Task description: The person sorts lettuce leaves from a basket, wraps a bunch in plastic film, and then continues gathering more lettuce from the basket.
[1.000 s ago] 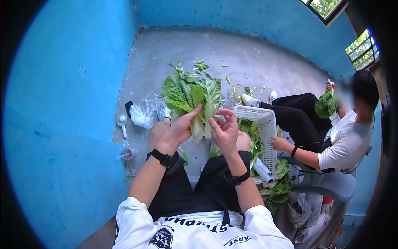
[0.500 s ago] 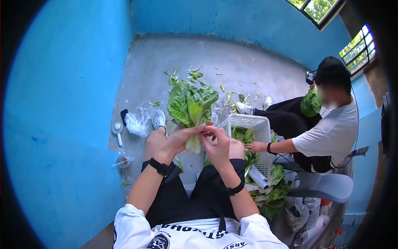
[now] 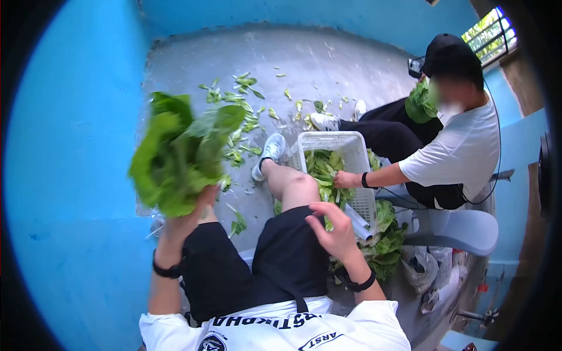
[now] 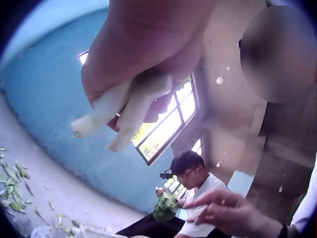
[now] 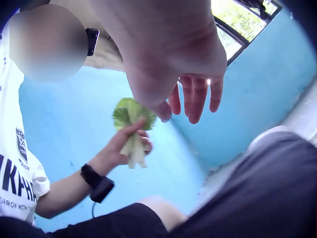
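Observation:
A bunch of leafy lettuce leaves [image 3: 182, 155] is held up at the left in the head view, in front of the blue wall. My left hand [image 3: 198, 212] grips it at the base. Pale stems [image 4: 131, 109] stick out below the fingers in the left wrist view, and the right wrist view shows the thumb across them. My right hand [image 3: 338, 233] is empty, over my right thigh beside the white basket, thumb apart from the fingers. In the right wrist view its fingers [image 5: 198, 99] hang loosely.
A white plastic basket [image 3: 331, 135] holds leaves; another person's hand [image 3: 346, 179] reaches into it. That person holds up a lettuce [image 3: 420, 102]. Leaf scraps [image 3: 250, 123] litter the floor. More lettuce [image 3: 386, 243] lies below the basket, near a silvery roll [image 3: 358, 222] and a grey stool [image 3: 462, 231].
Both hands were together at the stems. My left hand has carried the lettuce leaves left and up, while my right hand has let go and moved right. The other person's hand reached into the basket.

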A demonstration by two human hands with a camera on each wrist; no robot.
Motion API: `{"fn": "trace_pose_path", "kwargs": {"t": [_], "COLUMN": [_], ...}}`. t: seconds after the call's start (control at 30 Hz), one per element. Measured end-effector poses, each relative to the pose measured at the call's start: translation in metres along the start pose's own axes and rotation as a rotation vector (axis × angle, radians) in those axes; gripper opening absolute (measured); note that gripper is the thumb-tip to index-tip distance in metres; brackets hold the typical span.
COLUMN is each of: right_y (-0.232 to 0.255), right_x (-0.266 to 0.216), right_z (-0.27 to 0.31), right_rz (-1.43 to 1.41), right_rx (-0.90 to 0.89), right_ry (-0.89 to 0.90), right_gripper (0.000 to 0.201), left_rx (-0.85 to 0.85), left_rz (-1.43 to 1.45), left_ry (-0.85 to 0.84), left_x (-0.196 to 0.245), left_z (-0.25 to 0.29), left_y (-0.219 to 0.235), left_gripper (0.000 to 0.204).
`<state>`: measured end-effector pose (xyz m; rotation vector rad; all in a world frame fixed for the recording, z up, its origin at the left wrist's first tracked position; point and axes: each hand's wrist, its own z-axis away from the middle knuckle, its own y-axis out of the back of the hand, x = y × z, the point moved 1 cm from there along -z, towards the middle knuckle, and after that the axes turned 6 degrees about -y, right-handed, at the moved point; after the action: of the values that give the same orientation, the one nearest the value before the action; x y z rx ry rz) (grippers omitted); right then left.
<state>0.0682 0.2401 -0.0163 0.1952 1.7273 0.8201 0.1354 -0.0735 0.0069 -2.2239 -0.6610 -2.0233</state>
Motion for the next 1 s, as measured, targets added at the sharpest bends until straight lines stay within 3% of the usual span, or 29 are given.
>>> {"fn": "trace_pose_path", "kwargs": {"t": [0.03, 0.07, 0.1, 0.23, 0.27, 0.33, 0.5, 0.73, 0.8, 0.93, 1.0], "right_y": [0.006, 0.007, 0.006, -0.017, -0.028, -0.046, -0.081, -0.136, -0.149, -0.155, -0.168], "right_x": [0.024, 0.051, 0.085, 0.201, 0.224, 0.259, 0.313, 0.362, 0.388, 0.395, 0.409], "right_z": [0.004, 0.007, 0.014, 0.044, 0.049, 0.06, 0.049, -0.015, -0.044, -0.111, -0.132], "right_rz": [0.08, 0.113, 0.082, 0.143, 0.143, 0.356, 0.396, 0.216, 0.179, 0.205, 0.358], "right_rx": [0.049, 0.124, 0.148, 0.156, 0.152, 0.055, -0.13, -0.144, 0.043, 0.008, -0.142], "right_ry": [-0.109, -0.191, -0.296, -0.555, -0.577, -0.618, -0.863, -0.742, -0.641, -0.663, -0.525], "right_gripper": [0.023, 0.019, 0.018, 0.015, 0.015, 0.024, 0.036, 0.032, 0.042, 0.058, 0.075], "left_rx": [0.075, 0.18, 0.236, 0.595, 0.58, 0.723, 0.87, 0.96, 0.986, 1.029, 1.046], "left_rz": [-0.135, 0.029, -0.081, 0.108, 0.101, 0.197, 0.276, 0.353, 0.319, 0.218, 0.186], "left_ry": [0.14, 0.186, 0.239, 0.279, 0.294, 0.333, 0.397, 0.486, 0.516, 0.568, 0.6], "left_x": [-0.009, -0.008, -0.01, -0.068, -0.085, -0.111, -0.13, -0.152, -0.154, -0.163, -0.171], "left_z": [0.01, 0.011, 0.014, 0.022, 0.026, 0.035, 0.036, 0.039, 0.037, 0.039, 0.044], "left_y": [0.012, 0.015, 0.026, 0.07, 0.082, 0.105, 0.125, 0.13, 0.126, 0.131, 0.137], "left_gripper": [0.018, 0.019, 0.022, 0.021, 0.021, 0.022, 0.022, 0.02, 0.019, 0.019, 0.019]}}
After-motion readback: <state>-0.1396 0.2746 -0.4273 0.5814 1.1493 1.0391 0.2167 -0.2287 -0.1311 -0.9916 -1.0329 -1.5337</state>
